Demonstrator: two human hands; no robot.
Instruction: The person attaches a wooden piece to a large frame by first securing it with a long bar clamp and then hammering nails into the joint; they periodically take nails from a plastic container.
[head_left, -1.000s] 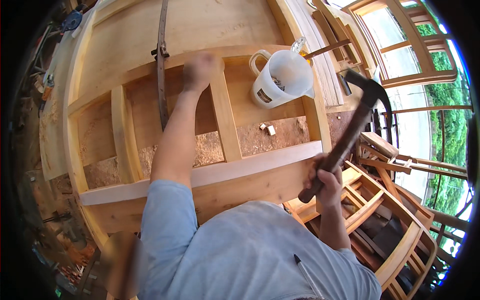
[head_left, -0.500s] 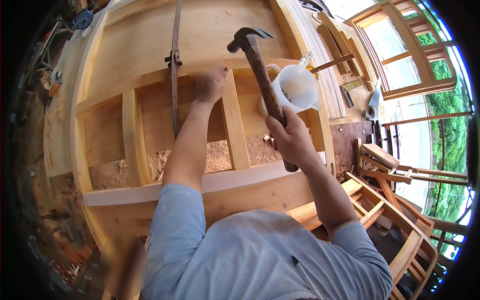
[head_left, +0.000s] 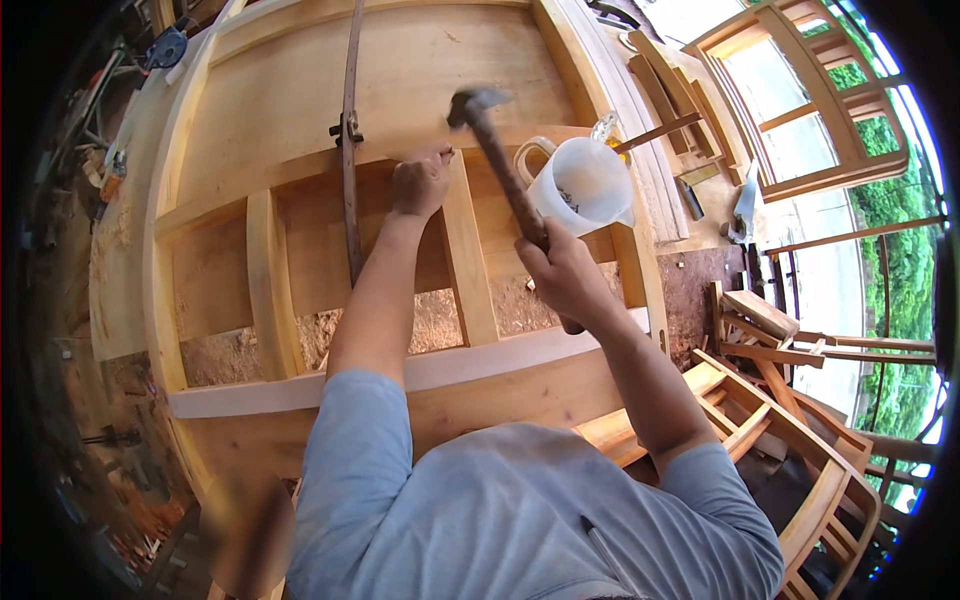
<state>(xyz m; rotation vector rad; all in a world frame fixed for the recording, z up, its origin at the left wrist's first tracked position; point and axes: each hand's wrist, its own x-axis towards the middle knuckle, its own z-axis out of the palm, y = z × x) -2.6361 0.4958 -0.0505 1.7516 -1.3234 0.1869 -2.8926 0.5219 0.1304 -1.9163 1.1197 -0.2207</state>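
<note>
In my right hand [head_left: 568,270] is a claw hammer [head_left: 508,172], gripped low on its wooden handle. Its head is raised close to my left hand and slightly blurred. My left hand [head_left: 422,186] is closed, thumb and fingers pinched together by the joint where a short wooden slat [head_left: 468,250] meets a long rail [head_left: 225,205] of a large wooden frame. Whatever the pinch holds is too small to make out. A translucent white plastic jug [head_left: 595,165] stands on the frame just right of the hammer, with small dark pieces, likely nails, in its bottom.
A long metal bar clamp [head_left: 350,190] crosses the frame left of my left hand. Curved wooden pieces [head_left: 665,95] and a handsaw [head_left: 745,205] lie on the right. More wooden frames [head_left: 830,500] lean at lower right. Wood shavings [head_left: 435,320] cover the ground beneath.
The hammer has swung down and left, so its head is nearer my left hand. My right hand moved a little left with it. My left hand stays at the joint.
</note>
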